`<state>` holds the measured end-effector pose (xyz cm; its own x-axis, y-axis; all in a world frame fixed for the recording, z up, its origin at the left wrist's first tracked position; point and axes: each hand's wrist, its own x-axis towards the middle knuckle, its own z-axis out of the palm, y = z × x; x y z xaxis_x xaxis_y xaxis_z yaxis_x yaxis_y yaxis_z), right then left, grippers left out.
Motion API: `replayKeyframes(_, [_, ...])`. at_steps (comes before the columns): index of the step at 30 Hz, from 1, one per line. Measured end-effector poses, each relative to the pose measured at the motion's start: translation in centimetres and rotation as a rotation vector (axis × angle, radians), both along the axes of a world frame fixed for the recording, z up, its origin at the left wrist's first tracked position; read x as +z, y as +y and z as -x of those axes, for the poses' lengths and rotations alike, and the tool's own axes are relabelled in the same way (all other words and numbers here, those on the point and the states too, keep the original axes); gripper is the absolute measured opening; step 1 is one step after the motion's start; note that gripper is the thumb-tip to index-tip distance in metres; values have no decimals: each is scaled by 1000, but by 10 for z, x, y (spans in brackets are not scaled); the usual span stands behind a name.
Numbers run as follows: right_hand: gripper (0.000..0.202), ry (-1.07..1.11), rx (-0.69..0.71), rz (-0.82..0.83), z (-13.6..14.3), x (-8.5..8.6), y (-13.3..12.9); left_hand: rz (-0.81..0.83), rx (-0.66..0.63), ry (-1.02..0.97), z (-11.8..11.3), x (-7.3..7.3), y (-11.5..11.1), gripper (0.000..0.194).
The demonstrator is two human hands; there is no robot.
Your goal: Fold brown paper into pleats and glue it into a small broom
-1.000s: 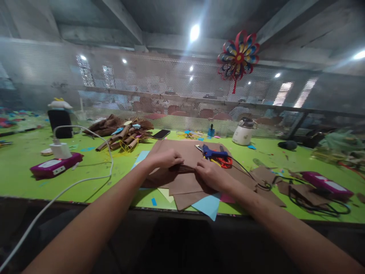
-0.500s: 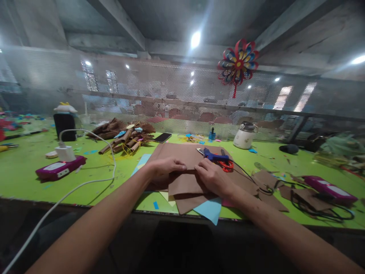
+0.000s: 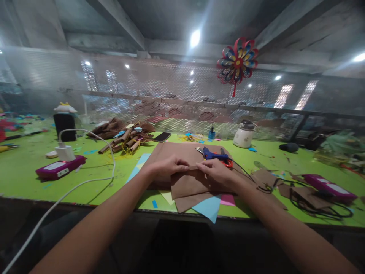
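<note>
I see both hands, left (image 3: 173, 166) and right (image 3: 216, 169), pinching the folded brown paper (image 3: 190, 182); it looks light, crease-prone, best gripped along its upper fold.

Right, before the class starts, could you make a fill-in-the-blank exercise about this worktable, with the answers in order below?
The left hand and right hand pinch folded ____ paper.
The hand nearer the blue glue gun is the ____ one.
The purple power strip with the white charger plugged in is on the picture's ____ side.
The tabletop is bright ____.

brown; right; left; green
</note>
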<state>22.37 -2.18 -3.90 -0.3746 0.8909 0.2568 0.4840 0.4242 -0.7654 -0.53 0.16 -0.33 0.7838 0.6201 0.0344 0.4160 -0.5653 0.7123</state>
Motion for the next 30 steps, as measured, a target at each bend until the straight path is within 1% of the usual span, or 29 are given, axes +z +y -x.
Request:
replayKeyframes(2, [42, 24, 3, 27, -1, -4, 3, -36, -10, 17, -3, 1, 0, 38])
replayKeyframes(4, [40, 29, 19, 23, -2, -6, 5, -61, -2, 27, -5, 2, -3, 37])
replayKeyframes(6, [39, 10, 41, 18, -4, -6, 6, -70, -21, 34, -5, 3, -7, 35])
replayKeyframes(10, [38, -14, 76, 5, -8, -5, 7, 15, -36, 102, 0, 5, -15, 32])
replayKeyframes(13, [39, 9, 106, 48, -10, -5, 8, 74, -17, 143, 3, 6, -17, 33])
replayKeyframes(15, [39, 30, 129, 91, -12, -7, 10, 45, -6, 170, 3, 7, -19, 34])
replayKeyframes(17, [39, 51, 147, 113, -13, -7, 12, -25, 14, 184, 1, 9, -19, 35])
replayKeyframes(21, [40, 47, 178, 130, -14, -6, 11, -167, 68, 150, -1, 7, -18, 35])
replayKeyframes(25, [39, 8, 243, 123, -13, -2, 6, -160, 120, 117, 3, 6, -15, 36])
replayKeyframes(27, [38, -6, 273, 124, -13, -1, 5, -170, 95, 106, 6, 8, -12, 34])
replayKeyframes(30, [38, -40, 266, 127, -15, 0, 5, -197, 27, 129, 10, 8, -5, 30])
